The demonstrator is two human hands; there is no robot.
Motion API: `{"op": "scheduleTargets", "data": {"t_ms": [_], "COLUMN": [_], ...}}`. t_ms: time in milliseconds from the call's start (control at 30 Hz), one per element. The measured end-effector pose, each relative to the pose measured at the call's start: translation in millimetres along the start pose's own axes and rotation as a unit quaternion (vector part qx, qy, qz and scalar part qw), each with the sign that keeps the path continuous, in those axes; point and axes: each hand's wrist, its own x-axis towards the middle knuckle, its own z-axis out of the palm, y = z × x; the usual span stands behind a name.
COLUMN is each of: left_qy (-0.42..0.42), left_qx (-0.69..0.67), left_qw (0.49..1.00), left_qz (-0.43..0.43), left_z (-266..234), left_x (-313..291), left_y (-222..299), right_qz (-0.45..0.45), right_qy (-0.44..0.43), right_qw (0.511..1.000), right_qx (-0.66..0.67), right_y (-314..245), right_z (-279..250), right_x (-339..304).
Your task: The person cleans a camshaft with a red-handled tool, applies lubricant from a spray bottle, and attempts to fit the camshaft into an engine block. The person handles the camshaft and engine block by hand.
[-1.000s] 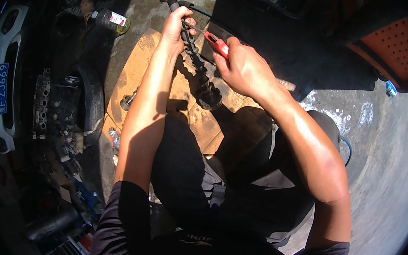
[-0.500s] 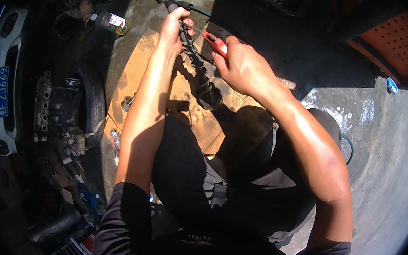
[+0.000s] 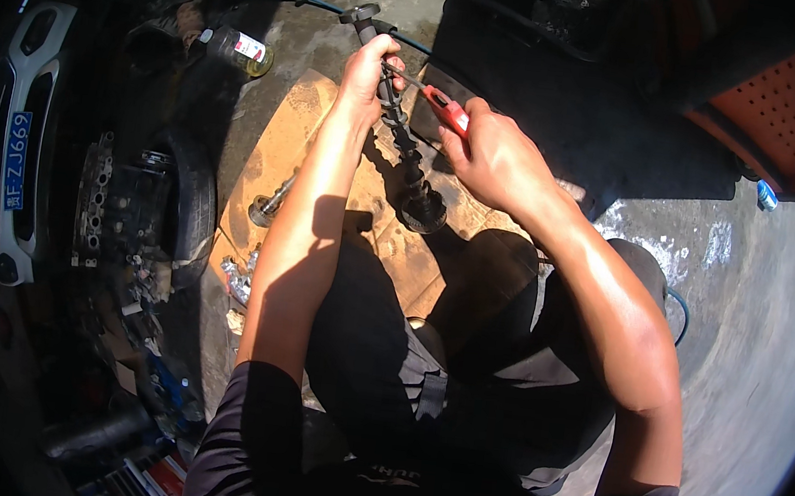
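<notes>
My left hand point(image 3: 367, 73) is closed around the upper part of a dark, lobed camshaft point(image 3: 409, 160), which slants down to the right. A round flange tops it, and its wider toothed lower end is over the cardboard point(image 3: 279, 134); whether it rests there I cannot tell. In my right hand point(image 3: 505, 161) is a red-handled tool point(image 3: 448, 111) with a thin metal shaft. The tool's tip meets the camshaft beside my left fingers, which partly hide the contact.
A capped bottle of yellowish liquid point(image 3: 242, 51) lies left of the cardboard. Farther left are a tyre point(image 3: 196, 212), an engine cylinder head point(image 3: 94, 202) and a car's front bumper point(image 3: 16, 140). An orange perforated cabinet point(image 3: 761, 112) and a blue can point(image 3: 766, 196) are at right.
The whole view has shifted, so the scene appears farther right. Both hands keep their holds on the camshaft and the red-handled tool, with little change between them.
</notes>
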Motion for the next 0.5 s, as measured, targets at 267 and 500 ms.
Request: {"op": "scheduleTargets", "data": {"t_ms": [267, 500], "left_qy": [-0.009, -0.028], "left_qx": [-0.007, 0.028], "left_qw": [1.000, 0.999], "left_qz": [-0.009, -0.006], "left_z": [-2.9, -10.2], "left_x": [1.4, 4.9], "left_y": [-0.5, -1.5], "right_qz": [-0.005, -0.006], "right_qy": [0.001, -0.006], "right_qw": [1.000, 1.000], "right_qx": [-0.006, 0.017], "right_y": [1.4, 1.9], "right_z": [2.2, 2.8], "right_x": [-0.6, -2.0]}}
